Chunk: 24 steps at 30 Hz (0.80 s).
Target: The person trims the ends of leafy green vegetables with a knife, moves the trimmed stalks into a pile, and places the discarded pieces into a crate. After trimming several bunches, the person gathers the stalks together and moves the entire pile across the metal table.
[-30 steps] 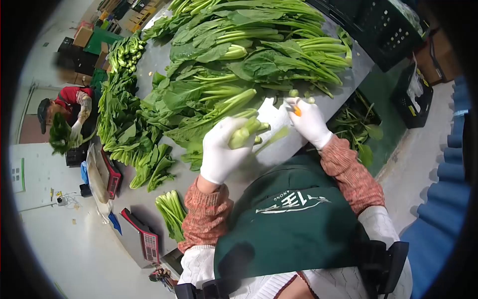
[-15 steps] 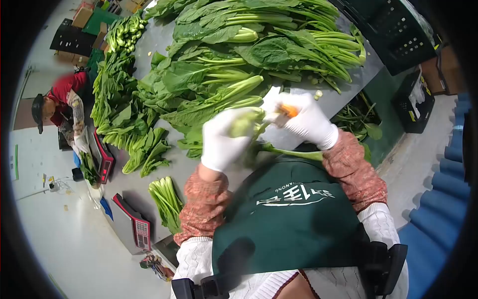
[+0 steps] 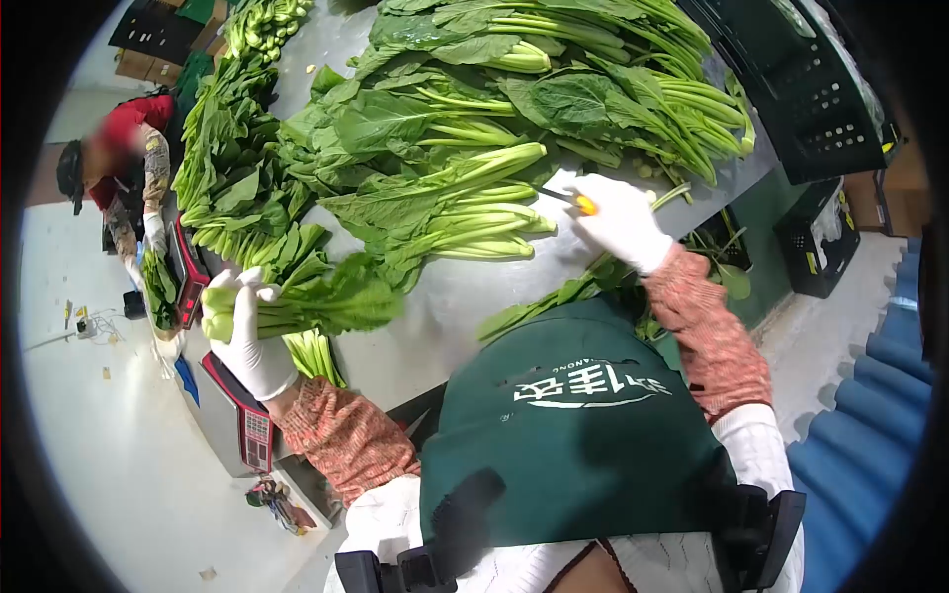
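In my left hand [image 3: 249, 346], gloved in white, is a head of leafy greens [image 3: 341, 296]; its pale stem end points left and its leaves spread right. My right hand [image 3: 628, 225], also white-gloved, is closed around a knife [image 3: 586, 205] with an orange handle and a dark, thin blade pointing left. Just left of the blade lie the cut stem ends of a large pile of leafy greens [image 3: 474, 222] on the metal table [image 3: 445, 316]. Below my left hand, a small bunch of greens [image 3: 314, 358] is partly hidden.
Two red-edged scales [image 3: 259, 435] [image 3: 188, 272] stand along the left table edge. A row of greens [image 3: 222, 178] runs along the far left. Across the table, a co-worker [image 3: 148, 128] handles greens. Black crates [image 3: 791, 99] stand at the right, with loose leaves [image 3: 727, 252] below the table edge.
My left hand has swung left with the head of greens, away from my right hand, toward the scales. My right hand keeps the knife and has moved slightly. The view has shifted a little.
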{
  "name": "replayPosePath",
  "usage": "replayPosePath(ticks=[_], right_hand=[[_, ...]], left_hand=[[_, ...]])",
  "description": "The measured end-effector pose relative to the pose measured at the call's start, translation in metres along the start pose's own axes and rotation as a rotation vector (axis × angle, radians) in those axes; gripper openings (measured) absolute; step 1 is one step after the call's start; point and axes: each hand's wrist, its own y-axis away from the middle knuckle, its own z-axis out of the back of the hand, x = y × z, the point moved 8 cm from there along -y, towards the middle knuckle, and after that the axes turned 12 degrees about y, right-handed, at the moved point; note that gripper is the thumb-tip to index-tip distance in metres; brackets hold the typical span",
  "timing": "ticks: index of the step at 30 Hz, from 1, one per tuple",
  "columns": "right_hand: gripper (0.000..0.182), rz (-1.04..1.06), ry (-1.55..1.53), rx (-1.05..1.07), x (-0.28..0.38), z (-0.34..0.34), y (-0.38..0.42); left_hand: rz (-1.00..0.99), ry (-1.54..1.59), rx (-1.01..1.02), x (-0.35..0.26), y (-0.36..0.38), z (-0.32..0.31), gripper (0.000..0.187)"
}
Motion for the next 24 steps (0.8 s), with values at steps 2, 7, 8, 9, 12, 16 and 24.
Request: replayPosePath(ticks=[2,7,8,9,12,16,24], right_hand=[[0.039,-0.102,-0.065,-0.038,-0.004,-0.033,-0.022],[0.042,-0.090,-0.003,0.061,-0.009,-0.070,-0.061],[0.040,-0.089,-0.027,0.076,-0.011,-0.067,-0.064],[0.039,-0.087,-0.052,0.095,-0.011,-0.066,-0.067],[0.026,-0.244,-0.532,0.274,-0.004,-0.049,-0.052],[0.022,-0.295,-0.768,0.299,0.008,-0.020,-0.039],[0.024,-0.075,-0.821,0.109,0.052,0.051,-0.023]], left_hand=[[0.006,-0.188,-0.082,-0.006,0.006,-0.020,0.029],[-0.036,-0.390,0.017,0.001,0.013,-0.029,0.022],[-0.043,-0.416,0.025,0.004,0.014,-0.029,0.021],[-0.030,-0.435,0.030,0.006,0.015,-0.030,0.021],[-0.093,-0.569,0.090,0.008,0.022,-0.047,0.017],[-0.070,-0.606,0.175,0.032,0.027,-0.065,0.016],[-0.644,-0.855,0.642,0.038,0.091,-0.208,0.039]])
